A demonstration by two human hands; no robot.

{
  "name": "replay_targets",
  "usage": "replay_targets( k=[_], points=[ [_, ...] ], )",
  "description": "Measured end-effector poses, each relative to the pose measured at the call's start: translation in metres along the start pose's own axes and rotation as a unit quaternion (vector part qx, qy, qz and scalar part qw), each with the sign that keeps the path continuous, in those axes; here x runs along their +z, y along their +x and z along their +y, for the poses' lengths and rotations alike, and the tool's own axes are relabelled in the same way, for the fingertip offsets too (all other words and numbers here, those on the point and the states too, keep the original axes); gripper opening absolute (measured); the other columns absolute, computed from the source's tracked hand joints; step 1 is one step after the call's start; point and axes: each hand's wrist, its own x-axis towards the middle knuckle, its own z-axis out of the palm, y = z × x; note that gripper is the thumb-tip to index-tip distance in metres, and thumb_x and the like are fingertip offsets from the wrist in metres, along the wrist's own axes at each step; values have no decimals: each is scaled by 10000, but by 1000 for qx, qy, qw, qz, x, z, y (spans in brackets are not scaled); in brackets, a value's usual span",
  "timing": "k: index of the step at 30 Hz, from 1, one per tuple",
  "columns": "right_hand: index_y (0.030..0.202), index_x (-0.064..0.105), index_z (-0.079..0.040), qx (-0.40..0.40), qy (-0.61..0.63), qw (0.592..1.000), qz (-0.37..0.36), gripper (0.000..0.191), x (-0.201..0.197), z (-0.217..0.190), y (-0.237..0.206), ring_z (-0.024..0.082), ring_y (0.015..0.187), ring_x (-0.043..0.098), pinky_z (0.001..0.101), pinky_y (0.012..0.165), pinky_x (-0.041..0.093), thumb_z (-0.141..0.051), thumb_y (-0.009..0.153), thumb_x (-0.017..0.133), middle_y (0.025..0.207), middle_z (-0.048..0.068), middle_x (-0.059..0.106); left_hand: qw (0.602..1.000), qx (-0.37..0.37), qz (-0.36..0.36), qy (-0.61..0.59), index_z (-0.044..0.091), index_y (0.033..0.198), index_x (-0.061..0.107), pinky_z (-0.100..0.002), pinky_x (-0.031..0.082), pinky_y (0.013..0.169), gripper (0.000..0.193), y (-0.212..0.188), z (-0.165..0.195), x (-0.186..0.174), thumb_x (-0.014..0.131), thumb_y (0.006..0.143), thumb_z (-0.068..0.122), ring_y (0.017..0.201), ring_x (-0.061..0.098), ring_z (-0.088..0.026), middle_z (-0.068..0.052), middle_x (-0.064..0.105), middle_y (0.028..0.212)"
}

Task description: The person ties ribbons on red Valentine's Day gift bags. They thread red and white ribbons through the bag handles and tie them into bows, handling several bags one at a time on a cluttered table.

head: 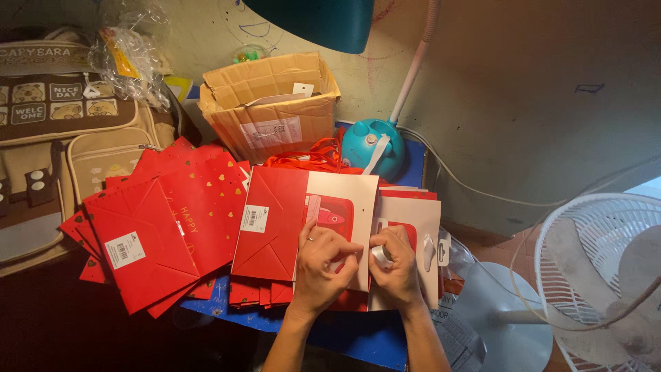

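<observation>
White roll of tape (381,256) sits pinched in your right hand (398,270); your left hand (322,265), fingers curled, presses the flat red-and-white paper bag (344,200).

red bag stacks (162,231) left, cardboard box (272,103) behind

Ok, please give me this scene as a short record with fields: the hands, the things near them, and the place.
left hand: fingers pinch at the edge of a white card
right hand: holds a small roll of clear tape
white card: lies on a folded red bag
left pile: flat red gift bags with gold hearts
behind: open cardboard box, teal lamp base
right: white fan
surface: blue table
</observation>
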Motion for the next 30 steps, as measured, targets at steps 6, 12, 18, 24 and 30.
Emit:
replay_targets(
  k=[6, 12, 18, 24, 30],
  points=[
    [907, 658, -52, 15, 4, 1000, -14, 252, -2, -2, 1, 206, 921, 583, 314, 814, 489, 70, 698, 728, 894, 43, 615, 1000, -10, -8, 4, 121, 821, 718, -496, 299, 1211, 82, 0, 1, 0, 719, 747, 86, 836, 635, -184, -1, 623, 736],
    [907, 648, -45, -10, -10, 1000, -8, 288, -2, -3, 2, 212, 928, 577, 315, 822, 484, 85, 661, 721, 880, 36, 627, 1000, -3, 6, 1, 112, 875, 737, -502, 308, 1204, 120, -1, 0, 0, 716, 761, 79, 831, 632, -186, -6, 623, 756],
    [908, 653, -44, -22, -11, 1000, -8, 272, -2, -6, 4, 221, 916, 559, 324, 819, 471, 61, 677, 752, 877, 27, 628, 1000, 3, 10, -7, 117, 837, 733, -512, 305, 1210, 106, -3, -3, 2, 726, 740, 73, 825, 639, -183, -10, 623, 747],
    [895, 648, -43, -33, -8, 999, -26, 274, -3, -11, 6, 237, 925, 548, 339, 833, 466, 5, 667, 791, 879, 34, 613, 1000, 8, 6, -22, 135, 849, 752, -510, 300, 1204, 113, -4, -8, 1, 742, 745, 91, 801, 650, -175, -5, 633, 733],
    [884, 633, -46, -32, -7, 999, -27, 263, -4, -11, 6, 236, 937, 545, 344, 847, 460, 16, 663, 762, 869, 26, 606, 999, -6, -6, -50, 145, 792, 750, -505, 290, 1214, 68, -3, -10, 0, 742, 739, 105, 744, 648, -157, 9, 630, 669]
  ],
)
